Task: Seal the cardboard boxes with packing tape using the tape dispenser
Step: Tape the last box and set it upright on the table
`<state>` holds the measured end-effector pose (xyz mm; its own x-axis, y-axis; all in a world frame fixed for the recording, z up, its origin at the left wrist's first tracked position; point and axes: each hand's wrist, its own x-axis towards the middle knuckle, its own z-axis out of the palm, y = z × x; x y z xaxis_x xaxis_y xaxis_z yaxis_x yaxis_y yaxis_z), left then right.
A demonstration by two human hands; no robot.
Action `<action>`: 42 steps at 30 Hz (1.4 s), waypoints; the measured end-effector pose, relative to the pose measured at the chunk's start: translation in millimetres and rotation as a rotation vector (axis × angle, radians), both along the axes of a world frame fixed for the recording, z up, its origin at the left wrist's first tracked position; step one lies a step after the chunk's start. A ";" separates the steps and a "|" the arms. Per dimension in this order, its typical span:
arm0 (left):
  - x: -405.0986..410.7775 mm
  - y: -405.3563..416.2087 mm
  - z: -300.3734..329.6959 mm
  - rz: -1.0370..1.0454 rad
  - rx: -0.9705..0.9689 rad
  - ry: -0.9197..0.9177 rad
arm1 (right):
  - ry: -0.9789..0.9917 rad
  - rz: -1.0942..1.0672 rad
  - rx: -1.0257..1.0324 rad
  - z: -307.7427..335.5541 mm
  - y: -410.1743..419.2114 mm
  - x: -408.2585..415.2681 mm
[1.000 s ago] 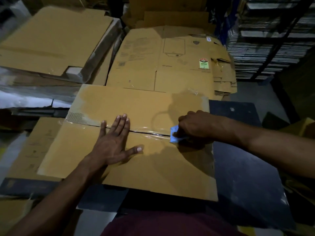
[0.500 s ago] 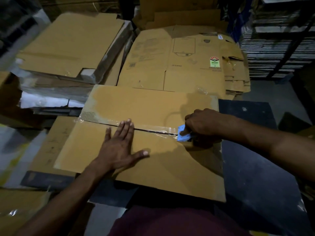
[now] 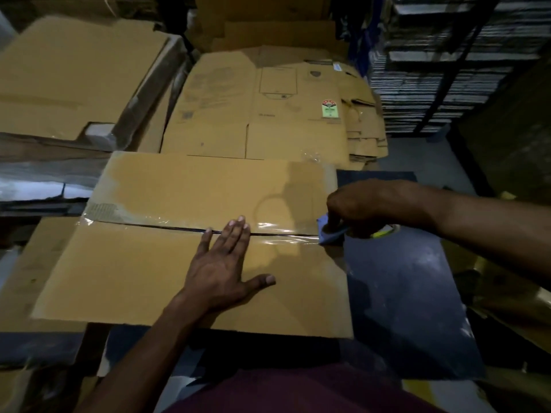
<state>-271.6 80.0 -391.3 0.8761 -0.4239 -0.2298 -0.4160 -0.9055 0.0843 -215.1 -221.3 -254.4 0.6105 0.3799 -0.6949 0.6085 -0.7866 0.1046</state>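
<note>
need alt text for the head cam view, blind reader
A person's right hand grips a blue tape dispenser at the right edge of a cardboard box, clear tape covering its centre seam. The left hand presses flat on the box.

Your right hand covers most of the blue tape dispenser, so its roll and blade stay hidden. Your fingers curl out of sight around it. Print on the flattened cartons behind is too small to read. Both forearms are cut off by the frame edges.
</note>
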 end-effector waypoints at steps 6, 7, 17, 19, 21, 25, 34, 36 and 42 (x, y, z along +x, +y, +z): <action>-28.5 -97.1 11.0 -0.151 -0.091 0.069 | -0.037 0.063 0.044 -3.0 5.3 -5.1; -31.4 -110.3 8.8 -0.152 -0.110 0.076 | -0.054 0.056 0.039 -4.2 7.6 -5.6; -22.8 -96.4 0.1 -0.156 -0.106 -0.020 | -0.061 -0.132 0.110 -6.7 -28.5 -15.2; -22.0 -98.0 -0.5 -0.151 -0.103 -0.023 | -0.038 -0.129 0.112 -2.4 -45.4 -21.9; -20.6 -97.6 2.7 -0.161 -0.086 -0.022 | -0.014 -0.136 0.155 -1.5 -56.0 -25.0; -31.3 -116.0 18.8 -0.119 -0.108 -0.017 | -0.066 -0.123 0.203 -9.6 -60.1 -23.2; -25.2 -151.5 -5.3 -0.015 -0.279 -0.083 | -0.061 -0.191 0.300 -15.8 -57.8 -30.1; -11.7 -131.6 -7.1 -0.010 -0.240 -0.122 | -0.089 -0.229 0.351 -23.9 -45.5 -25.3; 20.5 -90.3 -1.1 -0.054 -0.162 -0.054 | -0.101 -0.255 0.416 -33.9 -29.4 -13.5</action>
<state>-251.2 -10.3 -392.5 0.8603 -0.4983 -0.1076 -0.4716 -0.8580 0.2034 -228.6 -250.7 -288.3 0.7767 0.4423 -0.4484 0.3943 -0.8966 -0.2015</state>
